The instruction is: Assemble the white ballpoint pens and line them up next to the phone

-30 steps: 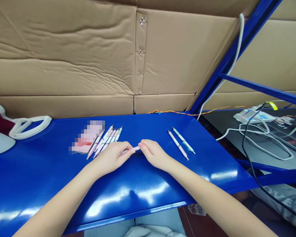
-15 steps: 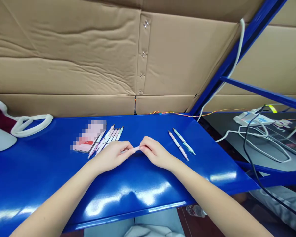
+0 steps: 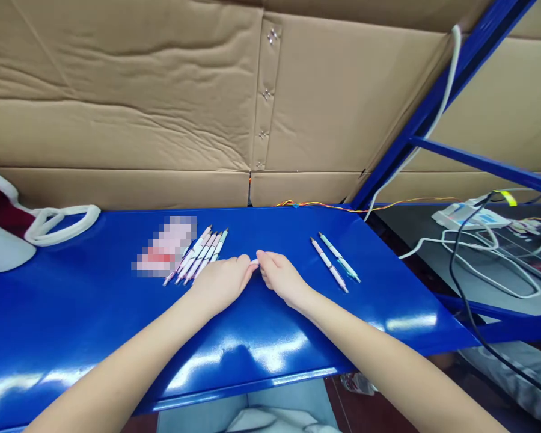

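Above the middle of the blue table (image 3: 94, 319), my left hand (image 3: 223, 279) is closed around a slim pale pen (image 3: 255, 262). Only a short bit of it shows between the two hands. My right hand (image 3: 282, 276) pinches the other end, fingertips close to those of the left. Just beyond my left hand, a row of pink, white and green pens (image 3: 204, 252) lies side by side, partly covered by that hand. To the right of my right hand lie a pink pen (image 3: 329, 264) and a green pen (image 3: 340, 257), nearly parallel.
A pink, blurred-out booklet (image 3: 162, 246) lies left of the pen row. At the far left is a white and dark red object with a looped strap (image 3: 67, 225). Cardboard (image 3: 162, 120) backs the table. A blue frame post (image 3: 397, 132) and white cables (image 3: 491, 282) stand right.
My left hand has slid right and turned over more of the pen, so less of it shows between the hands. The view has shifted slightly.
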Demonstrator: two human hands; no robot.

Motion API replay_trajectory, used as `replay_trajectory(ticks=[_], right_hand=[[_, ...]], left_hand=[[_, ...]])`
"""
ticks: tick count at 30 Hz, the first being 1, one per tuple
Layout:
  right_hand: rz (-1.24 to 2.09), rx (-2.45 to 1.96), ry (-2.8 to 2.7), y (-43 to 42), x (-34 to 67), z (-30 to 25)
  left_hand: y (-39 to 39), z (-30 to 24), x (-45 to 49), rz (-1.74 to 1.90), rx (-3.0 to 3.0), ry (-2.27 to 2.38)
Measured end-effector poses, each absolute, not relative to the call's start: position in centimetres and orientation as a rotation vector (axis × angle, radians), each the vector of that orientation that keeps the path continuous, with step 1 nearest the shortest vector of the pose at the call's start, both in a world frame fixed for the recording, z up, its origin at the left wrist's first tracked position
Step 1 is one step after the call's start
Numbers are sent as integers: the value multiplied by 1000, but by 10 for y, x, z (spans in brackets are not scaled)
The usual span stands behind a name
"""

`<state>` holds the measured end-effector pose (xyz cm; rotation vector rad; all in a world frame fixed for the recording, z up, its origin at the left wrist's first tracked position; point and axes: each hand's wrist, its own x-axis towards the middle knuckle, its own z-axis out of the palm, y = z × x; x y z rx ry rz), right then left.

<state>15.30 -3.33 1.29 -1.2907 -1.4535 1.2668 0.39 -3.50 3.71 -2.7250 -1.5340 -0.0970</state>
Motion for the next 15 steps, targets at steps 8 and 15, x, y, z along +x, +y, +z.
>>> replay_trajectory(ticks=[8,15], right_hand=[[814,-1223,-1750,-39,153,22],[705,-1105,-1978,-38,165,26]], left_hand=[[-36,42,-2,-379,-2994,-1557],[-34,43,-5,-561,-3205,-1511]])
